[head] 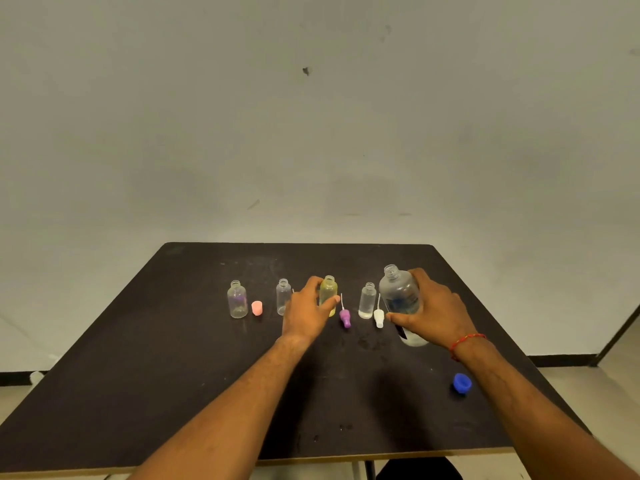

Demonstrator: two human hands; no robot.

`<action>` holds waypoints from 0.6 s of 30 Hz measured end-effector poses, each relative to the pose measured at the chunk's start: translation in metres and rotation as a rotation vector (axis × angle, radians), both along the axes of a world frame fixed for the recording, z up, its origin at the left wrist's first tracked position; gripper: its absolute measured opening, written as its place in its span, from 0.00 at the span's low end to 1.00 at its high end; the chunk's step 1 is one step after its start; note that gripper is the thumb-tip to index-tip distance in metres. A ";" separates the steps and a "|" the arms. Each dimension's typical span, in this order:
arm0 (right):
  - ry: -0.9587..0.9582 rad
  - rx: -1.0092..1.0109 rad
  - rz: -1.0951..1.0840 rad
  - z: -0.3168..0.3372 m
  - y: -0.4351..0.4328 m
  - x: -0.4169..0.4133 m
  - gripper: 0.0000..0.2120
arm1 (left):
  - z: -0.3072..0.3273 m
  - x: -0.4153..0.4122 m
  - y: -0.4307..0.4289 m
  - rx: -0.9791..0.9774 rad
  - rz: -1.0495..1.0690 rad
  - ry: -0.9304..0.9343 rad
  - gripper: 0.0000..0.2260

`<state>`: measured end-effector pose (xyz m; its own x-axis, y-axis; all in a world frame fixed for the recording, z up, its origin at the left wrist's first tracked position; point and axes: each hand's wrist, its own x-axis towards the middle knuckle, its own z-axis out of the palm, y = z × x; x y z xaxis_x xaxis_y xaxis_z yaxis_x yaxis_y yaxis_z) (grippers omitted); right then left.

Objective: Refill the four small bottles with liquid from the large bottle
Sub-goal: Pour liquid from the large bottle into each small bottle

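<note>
The left hand (306, 315) curls its fingers (313, 283) round a yellowish small bottle (329, 289) standing mid-row on the matte black surface (173, 358). The right hand (433, 311) wraps its fingers (420, 276) about the uncapped large clear plastic bottle (398, 292) at the row's right end. Three clear small bottles (237, 301) (283, 296) (367, 301), round and open-necked, stand alongside; a blue cap (462, 383) lies nearer.

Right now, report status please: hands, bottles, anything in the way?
Left hand grips yellow small bottle, uncapped. Right hand grips large bottle, open, not pouring. Purple spray cap and white spray cap lie between them.
</note>
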<state>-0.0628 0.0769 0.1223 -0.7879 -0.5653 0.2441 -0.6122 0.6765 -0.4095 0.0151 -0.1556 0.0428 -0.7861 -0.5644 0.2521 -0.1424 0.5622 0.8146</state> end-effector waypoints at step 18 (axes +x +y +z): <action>-0.067 -0.080 -0.060 -0.023 0.022 -0.017 0.34 | -0.023 -0.033 -0.007 -0.039 0.071 -0.210 0.19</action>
<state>-0.0793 0.0992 0.0998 -0.8356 -0.4979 0.2323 -0.5414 0.6746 -0.5018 -0.0179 -0.1625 0.0203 -0.7821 -0.6134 0.1097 -0.3473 0.5753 0.7405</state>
